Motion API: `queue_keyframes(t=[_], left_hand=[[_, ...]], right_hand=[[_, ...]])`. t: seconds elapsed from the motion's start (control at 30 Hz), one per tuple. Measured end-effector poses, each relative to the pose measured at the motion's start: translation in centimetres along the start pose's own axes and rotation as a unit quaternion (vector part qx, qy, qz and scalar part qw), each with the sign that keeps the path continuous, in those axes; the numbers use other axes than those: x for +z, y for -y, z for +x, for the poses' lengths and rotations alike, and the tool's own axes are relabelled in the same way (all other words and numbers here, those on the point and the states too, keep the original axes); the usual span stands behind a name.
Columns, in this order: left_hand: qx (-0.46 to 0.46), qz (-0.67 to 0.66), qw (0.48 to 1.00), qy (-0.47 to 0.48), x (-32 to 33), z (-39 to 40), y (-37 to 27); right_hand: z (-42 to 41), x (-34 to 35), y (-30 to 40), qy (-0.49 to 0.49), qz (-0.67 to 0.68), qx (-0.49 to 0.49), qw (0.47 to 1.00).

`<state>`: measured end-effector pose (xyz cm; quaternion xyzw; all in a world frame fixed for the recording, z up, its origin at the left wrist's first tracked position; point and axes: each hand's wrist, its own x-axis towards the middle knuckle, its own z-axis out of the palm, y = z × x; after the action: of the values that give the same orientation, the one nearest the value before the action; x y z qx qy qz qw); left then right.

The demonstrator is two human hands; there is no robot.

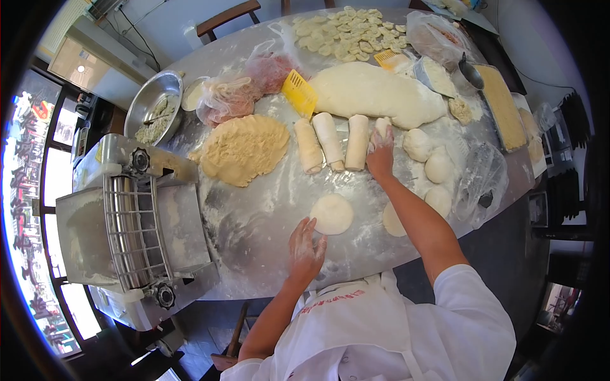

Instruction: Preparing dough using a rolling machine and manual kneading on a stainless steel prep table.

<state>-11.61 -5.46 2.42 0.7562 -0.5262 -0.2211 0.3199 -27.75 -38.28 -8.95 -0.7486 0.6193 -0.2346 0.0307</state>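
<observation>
My right hand (381,150) reaches out over the rightmost dough roll (382,125), its floury fingers laid around it; most of that roll is hidden under the hand. To its left lie three more pale dough rolls, the nearest being a thick dough roll (357,142). My left hand (306,250) rests near the table's front with its fingers apart, fingertips at the edge of a flattened dough round (332,214). A second dough round (393,220) is partly covered by my right forearm. Several dough balls (439,165) sit right of that arm.
A dough sheeter (131,228) stands at the left. Beyond the rolls lie a yellow scraper (299,94), a large dough mass (376,93) and a yellowish dough slab (245,148). A steel bowl (155,107) is back left; a plastic bag (482,183) lies right.
</observation>
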Motion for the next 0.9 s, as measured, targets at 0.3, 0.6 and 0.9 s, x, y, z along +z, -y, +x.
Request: queue_keyframes(t=[0.3, 0.6, 0.9], left_hand=[[0.176, 0.181, 0.966, 0.056, 4.8, 7.0, 3.0], [-0.168, -0.079, 0.973, -0.136, -0.6, -3.9, 7.5], [-0.25, -0.274, 0.921, -0.118, -4.1, -9.1, 6.4]], right_hand=[[-5.9, -8.3, 6.4, 0.037, 0.166, -0.202, 0.964], [-11.2, -6.1, 13.7, 0.21, 0.059, -0.339, 0.915], [-14.7, -6.7, 9.0, 0.28, 0.245, -0.099, 0.923]])
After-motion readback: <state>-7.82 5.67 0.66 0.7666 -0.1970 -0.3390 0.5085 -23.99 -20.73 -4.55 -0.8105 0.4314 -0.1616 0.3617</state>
